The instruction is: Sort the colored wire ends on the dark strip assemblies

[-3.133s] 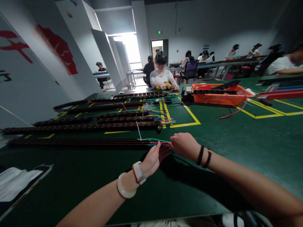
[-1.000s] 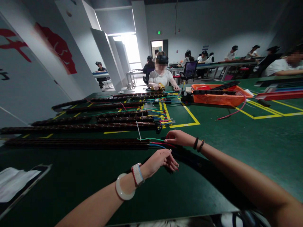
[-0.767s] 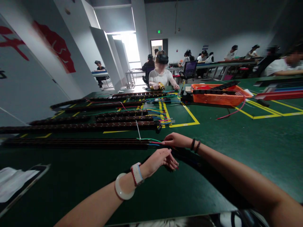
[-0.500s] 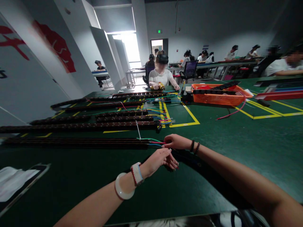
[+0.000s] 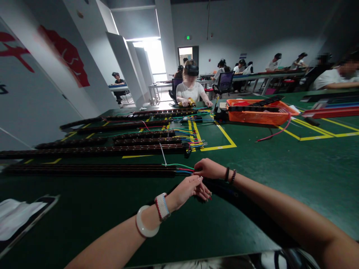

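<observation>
right hand [image 5: 209, 169]: forearm stretched in from the right, low over the green worktop [image 5: 280, 168], palm down
right fingers: pinched narrow on the tips of the coloured wires [image 5: 183, 170]
left hand [image 5: 190, 188]: wrist bent, hovering just above the worktop, fingers loosely spread and drooping, holding nothing
coloured wires: fanning out of the right end of the nearest long dark strip [image 5: 92, 170] — tips at the right fingertips, just beyond the left fingers, apart from them
</observation>
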`<state>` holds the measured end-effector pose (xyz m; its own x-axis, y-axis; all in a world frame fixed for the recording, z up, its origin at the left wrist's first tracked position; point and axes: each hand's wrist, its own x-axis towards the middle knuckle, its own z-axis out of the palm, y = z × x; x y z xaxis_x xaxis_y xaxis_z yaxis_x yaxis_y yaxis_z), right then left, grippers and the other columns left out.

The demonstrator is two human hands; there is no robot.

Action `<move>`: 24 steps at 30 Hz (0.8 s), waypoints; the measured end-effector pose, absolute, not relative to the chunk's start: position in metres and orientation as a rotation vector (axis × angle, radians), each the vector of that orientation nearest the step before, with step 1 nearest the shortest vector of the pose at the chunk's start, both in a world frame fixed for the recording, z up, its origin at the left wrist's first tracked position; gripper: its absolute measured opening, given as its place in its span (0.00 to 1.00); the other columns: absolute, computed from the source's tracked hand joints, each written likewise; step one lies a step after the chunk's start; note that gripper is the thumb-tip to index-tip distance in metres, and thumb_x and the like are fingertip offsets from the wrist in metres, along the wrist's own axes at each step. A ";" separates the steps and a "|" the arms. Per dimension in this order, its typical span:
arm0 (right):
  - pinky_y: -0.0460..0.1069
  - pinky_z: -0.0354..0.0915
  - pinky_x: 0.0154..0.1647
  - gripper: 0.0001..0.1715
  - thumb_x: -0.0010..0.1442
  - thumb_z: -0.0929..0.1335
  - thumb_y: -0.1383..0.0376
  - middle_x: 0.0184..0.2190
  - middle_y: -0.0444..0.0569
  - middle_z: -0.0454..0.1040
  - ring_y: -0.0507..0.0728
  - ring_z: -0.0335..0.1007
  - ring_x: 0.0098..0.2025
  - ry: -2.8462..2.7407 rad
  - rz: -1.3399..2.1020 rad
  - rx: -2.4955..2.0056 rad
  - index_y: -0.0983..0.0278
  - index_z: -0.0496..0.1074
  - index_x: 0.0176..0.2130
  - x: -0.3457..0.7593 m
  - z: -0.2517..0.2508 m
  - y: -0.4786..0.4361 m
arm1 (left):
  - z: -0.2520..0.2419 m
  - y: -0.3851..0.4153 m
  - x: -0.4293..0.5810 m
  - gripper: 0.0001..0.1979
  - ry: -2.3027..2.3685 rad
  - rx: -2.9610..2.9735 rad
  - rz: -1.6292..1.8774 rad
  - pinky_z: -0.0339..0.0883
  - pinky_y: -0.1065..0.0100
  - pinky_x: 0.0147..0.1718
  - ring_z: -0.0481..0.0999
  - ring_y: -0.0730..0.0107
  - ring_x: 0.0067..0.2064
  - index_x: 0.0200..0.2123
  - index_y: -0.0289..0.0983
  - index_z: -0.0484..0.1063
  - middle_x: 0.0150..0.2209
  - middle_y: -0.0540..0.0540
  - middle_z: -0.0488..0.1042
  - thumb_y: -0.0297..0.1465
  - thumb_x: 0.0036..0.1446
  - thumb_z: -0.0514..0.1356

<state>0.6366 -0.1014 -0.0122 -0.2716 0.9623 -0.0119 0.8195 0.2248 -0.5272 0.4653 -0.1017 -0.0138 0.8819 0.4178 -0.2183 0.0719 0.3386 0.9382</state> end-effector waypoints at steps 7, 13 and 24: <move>0.46 0.51 0.29 0.13 0.58 0.63 0.65 0.25 0.49 0.75 0.51 0.65 0.26 -2.388 -0.011 -1.814 0.66 0.74 0.27 0.624 -0.003 -0.112 | -0.018 -0.099 0.468 0.20 0.526 0.987 0.343 0.67 0.58 0.43 0.77 0.62 0.37 0.38 0.29 0.69 0.36 0.35 0.77 0.40 0.63 0.47; 0.50 0.52 0.36 0.13 0.60 0.62 0.67 0.29 0.51 0.75 0.54 0.68 0.31 -2.598 -0.290 -1.730 0.66 0.73 0.28 0.614 0.006 -0.117 | -0.018 -0.097 0.470 0.13 0.538 0.727 0.474 0.63 0.57 0.51 0.76 0.65 0.42 0.38 0.31 0.69 0.39 0.39 0.76 0.32 0.63 0.49; 0.52 0.56 0.40 0.11 0.60 0.61 0.69 0.36 0.55 0.71 0.57 0.63 0.38 -2.698 -0.526 -1.662 0.70 0.72 0.37 0.600 0.006 -0.132 | -0.024 -0.089 0.472 0.07 0.585 0.587 0.538 0.63 0.62 0.51 0.74 0.67 0.43 0.34 0.32 0.71 0.39 0.41 0.75 0.26 0.60 0.54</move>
